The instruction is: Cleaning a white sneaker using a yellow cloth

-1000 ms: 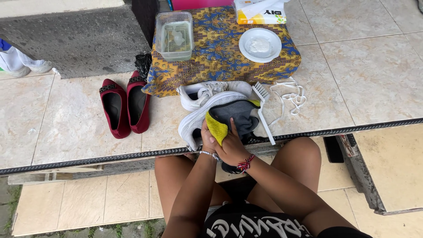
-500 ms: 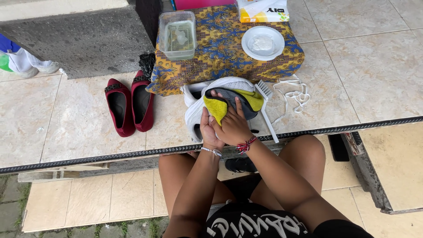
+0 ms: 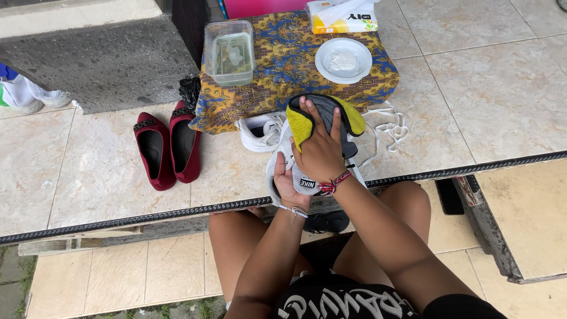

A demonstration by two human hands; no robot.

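My left hand (image 3: 287, 185) grips the heel end of a white sneaker (image 3: 282, 155), holding it up over the tiled ledge. My right hand (image 3: 319, 151) presses a yellow and grey cloth (image 3: 302, 123) flat against the shoe's toe end, fingers spread over the cloth. A second white sneaker (image 3: 258, 130) lies on the tiles just left of it. Loose white laces (image 3: 390, 126) lie to the right.
A patterned blue and yellow cloth (image 3: 283, 77) holds a clear tub of water (image 3: 229, 52), a white bowl (image 3: 343, 59) and a tissue pack (image 3: 342, 15). A pair of red flat shoes (image 3: 167, 145) sits at the left. A black sandal (image 3: 328, 221) lies below the ledge edge (image 3: 147, 215).
Both hands have raised and tilted the sneaker, and my right hand with the cloth has slid from the heel area up over the toe end.
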